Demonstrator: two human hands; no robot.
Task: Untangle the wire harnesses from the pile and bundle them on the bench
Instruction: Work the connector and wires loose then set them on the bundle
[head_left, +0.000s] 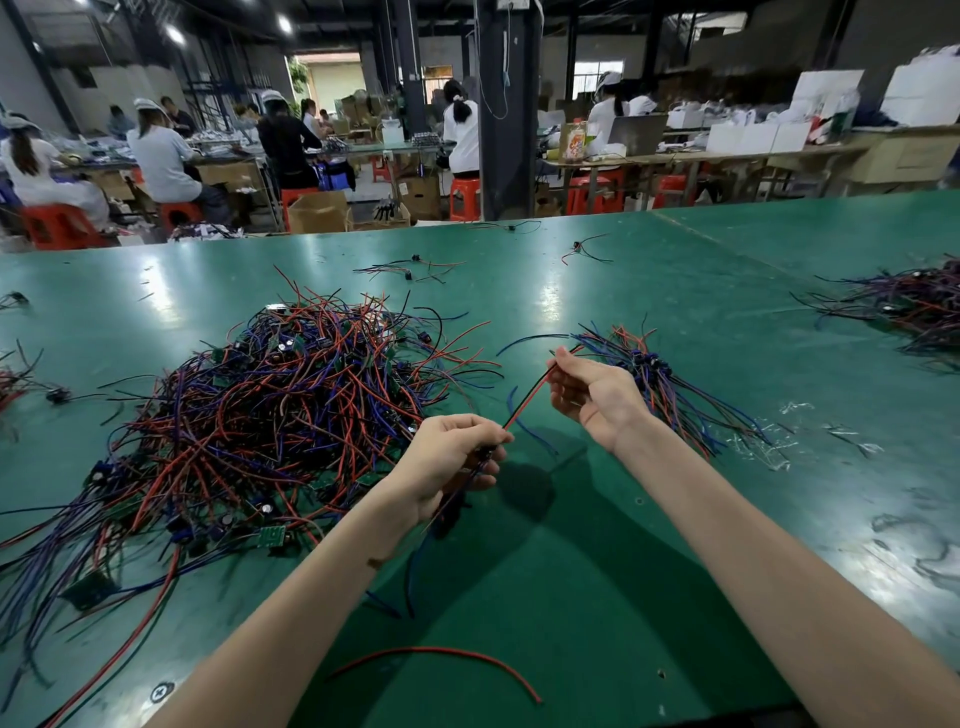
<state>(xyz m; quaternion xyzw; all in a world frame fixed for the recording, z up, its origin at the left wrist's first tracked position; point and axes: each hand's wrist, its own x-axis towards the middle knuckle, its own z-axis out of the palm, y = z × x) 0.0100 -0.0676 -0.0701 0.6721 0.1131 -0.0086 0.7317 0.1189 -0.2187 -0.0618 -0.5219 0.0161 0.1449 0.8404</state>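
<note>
Green table under me: my left hand grips one wire harness at its near end, and my right hand pinches its red and black leads. It runs diagonally between them, with the tangled pile to the left and the sorted bundle just beyond my right hand, the nearer one

Factory: green bench, capped workers

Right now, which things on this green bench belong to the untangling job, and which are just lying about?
In the job: tangled wire pile; harness held between left hand and right hand; sorted bundle beside the right hand.
Lying about: loose red wire at the near edge; stray harnesses at the far edge; clear plastic scraps.
</note>
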